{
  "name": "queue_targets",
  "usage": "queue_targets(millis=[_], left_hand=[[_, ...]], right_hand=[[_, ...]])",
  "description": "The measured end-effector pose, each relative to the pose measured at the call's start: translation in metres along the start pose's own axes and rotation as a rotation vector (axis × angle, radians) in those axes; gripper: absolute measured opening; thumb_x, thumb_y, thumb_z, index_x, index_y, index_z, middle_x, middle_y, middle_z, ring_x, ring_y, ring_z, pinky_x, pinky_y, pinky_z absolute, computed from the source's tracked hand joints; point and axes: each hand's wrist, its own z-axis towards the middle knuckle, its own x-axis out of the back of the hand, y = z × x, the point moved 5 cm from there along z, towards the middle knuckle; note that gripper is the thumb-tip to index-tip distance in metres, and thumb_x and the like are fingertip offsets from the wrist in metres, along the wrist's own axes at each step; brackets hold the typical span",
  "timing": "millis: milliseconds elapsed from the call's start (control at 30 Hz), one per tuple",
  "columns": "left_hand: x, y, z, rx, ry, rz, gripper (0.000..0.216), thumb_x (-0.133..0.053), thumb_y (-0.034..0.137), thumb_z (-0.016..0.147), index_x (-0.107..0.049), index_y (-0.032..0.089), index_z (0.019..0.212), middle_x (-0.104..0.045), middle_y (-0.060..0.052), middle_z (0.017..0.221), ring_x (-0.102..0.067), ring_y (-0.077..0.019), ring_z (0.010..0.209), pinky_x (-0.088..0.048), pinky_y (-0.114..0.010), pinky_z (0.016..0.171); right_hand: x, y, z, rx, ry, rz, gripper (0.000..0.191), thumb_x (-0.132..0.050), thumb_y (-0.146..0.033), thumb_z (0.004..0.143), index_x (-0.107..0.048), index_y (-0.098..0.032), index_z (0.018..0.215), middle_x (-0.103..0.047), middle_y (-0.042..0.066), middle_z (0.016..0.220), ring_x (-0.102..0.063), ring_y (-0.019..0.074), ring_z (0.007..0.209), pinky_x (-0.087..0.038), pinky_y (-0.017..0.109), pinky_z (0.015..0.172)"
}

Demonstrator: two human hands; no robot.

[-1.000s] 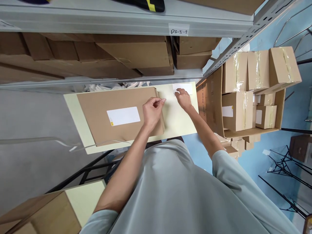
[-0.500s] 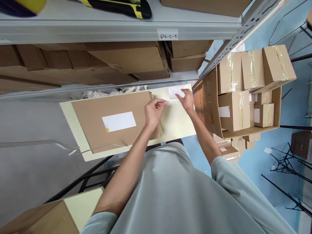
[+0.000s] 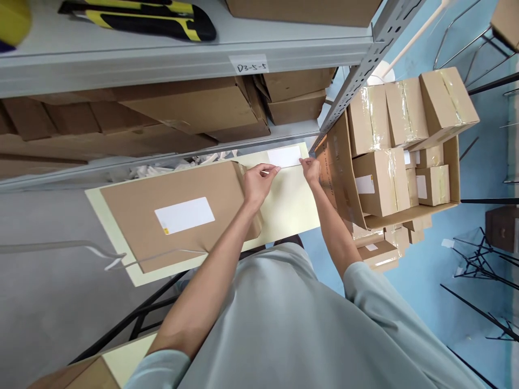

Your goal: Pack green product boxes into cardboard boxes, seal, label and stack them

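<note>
A flat brown cardboard box (image 3: 174, 210) with a white label (image 3: 184, 215) on top lies on a pale yellow table (image 3: 290, 202). My left hand (image 3: 257, 181) rests over the box's right end, fingertips pinched on the left edge of a small white label sheet (image 3: 284, 156). Pinching the same sheet at its right corner is my right hand (image 3: 311, 168). The sheet sits at the table's far right corner, held between both hands.
Grey metal shelving (image 3: 162, 59) with brown cartons (image 3: 194, 105) runs behind the table; a yellow-black utility knife (image 3: 138, 19) lies on the upper shelf. A large open carton (image 3: 405, 146) of small taped boxes stands to the right. White packing paper (image 3: 162, 165) lies behind the box.
My right hand slid from on top of the white sheet to its right corner. My left hand's pinch reached the sheet's left edge. The camera view shifted, moving everything leftward.
</note>
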Motion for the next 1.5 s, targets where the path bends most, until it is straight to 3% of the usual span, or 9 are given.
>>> queue_targets(millis=[167, 367, 500, 600, 733, 833, 967, 1167, 1500], left_hand=[[-0.01, -0.008, 0.011, 0.043, -0.018, 0.022, 0.025, -0.083, 0.046, 0.085, -0.081, 0.021, 0.082, -0.078, -0.003, 0.076, -0.067, -0.0186, 0.071, -0.051, -0.03, 0.071], [-0.02, -0.021, 0.022, 0.108, -0.034, -0.034, 0.02, -0.085, 0.04, 0.083, -0.084, 0.02, 0.086, -0.079, -0.004, 0.08, -0.069, -0.0183, 0.07, -0.051, -0.029, 0.068], [-0.021, -0.026, 0.026, 0.128, -0.04, -0.073, 0.018, -0.083, 0.037, 0.084, -0.085, 0.02, 0.092, -0.082, -0.005, 0.084, -0.07, -0.0181, 0.069, -0.055, -0.03, 0.071], [-0.026, -0.024, 0.028, 0.114, -0.074, -0.153, 0.025, -0.085, 0.036, 0.081, -0.084, 0.02, 0.1, -0.084, -0.006, 0.092, -0.074, -0.0197, 0.077, -0.06, -0.032, 0.077], [-0.027, -0.015, 0.031, 0.093, 0.0, -0.298, 0.057, -0.092, 0.044, 0.079, -0.073, 0.019, 0.128, -0.085, -0.01, 0.11, -0.079, -0.0219, 0.092, -0.064, -0.035, 0.089], [-0.02, -0.013, 0.036, 0.102, 0.108, -0.281, 0.067, -0.092, 0.043, 0.082, -0.065, 0.022, 0.14, -0.084, -0.008, 0.111, -0.08, -0.0217, 0.092, -0.064, -0.034, 0.088], [0.002, -0.023, 0.042, 0.155, 0.222, -0.162, 0.05, -0.081, 0.026, 0.088, -0.067, 0.023, 0.136, -0.082, -0.005, 0.104, -0.078, -0.0196, 0.084, -0.062, -0.032, 0.084], [0.018, -0.029, 0.045, 0.138, 0.236, -0.081, 0.049, -0.078, 0.02, 0.089, -0.066, 0.021, 0.137, -0.083, -0.004, 0.102, -0.076, -0.0182, 0.083, -0.06, -0.034, 0.091], [0.025, -0.027, 0.046, 0.119, 0.271, -0.021, 0.054, -0.079, 0.017, 0.085, -0.065, 0.023, 0.138, -0.082, -0.004, 0.096, -0.079, -0.025, 0.097, -0.056, -0.038, 0.102]], right_hand=[[0.0, -0.001, 0.0, 0.006, -0.024, -0.012, 0.02, -0.084, -0.037, 0.097, -0.082, -0.018, 0.095, -0.086, 0.01, 0.099, -0.079, 0.0253, 0.094, -0.056, 0.032, 0.09], [0.006, -0.007, -0.011, 0.054, -0.021, -0.048, 0.023, -0.07, -0.034, 0.108, -0.083, -0.018, 0.099, -0.084, 0.012, 0.102, -0.079, 0.0265, 0.098, -0.054, 0.034, 0.092], [0.014, -0.017, -0.023, 0.125, 0.061, -0.08, 0.025, -0.062, -0.035, 0.112, -0.083, -0.02, 0.11, -0.081, 0.012, 0.119, -0.078, 0.0253, 0.101, -0.054, 0.035, 0.097], [0.015, -0.032, -0.038, 0.23, 0.156, -0.069, 0.026, -0.061, -0.036, 0.113, -0.082, -0.021, 0.112, -0.076, 0.012, 0.126, -0.076, 0.0232, 0.101, -0.056, 0.035, 0.097], [0.001, -0.055, -0.066, 0.442, 0.184, -0.004, 0.025, -0.06, -0.034, 0.113, -0.08, -0.021, 0.106, -0.074, 0.013, 0.123, -0.073, 0.0246, 0.113, -0.056, 0.036, 0.105], [-0.014, -0.07, -0.086, 0.613, 0.091, -0.004, 0.02, -0.061, -0.029, 0.111, -0.08, -0.022, 0.108, -0.074, 0.013, 0.131, -0.07, 0.0259, 0.123, -0.055, 0.039, 0.112], [-0.022, -0.083, -0.093, 0.785, -0.073, -0.065, 0.025, -0.06, -0.028, 0.11, -0.078, -0.023, 0.127, -0.069, 0.012, 0.15, -0.06, 0.0282, 0.14, -0.048, 0.046, 0.124], [-0.04, -0.085, -0.057, 0.608, -0.274, -0.387, 0.062, -0.041, -0.014, 0.109, -0.05, -0.016, 0.171, -0.058, 0.022, 0.15, -0.053, 0.0351, 0.139, -0.046, 0.051, 0.124], [-0.07, -0.08, -0.042, 0.586, -0.316, -0.556, 0.069, -0.039, -0.008, 0.107, -0.042, -0.017, 0.175, -0.053, 0.026, 0.159, -0.045, 0.0387, 0.149, -0.042, 0.056, 0.124]])
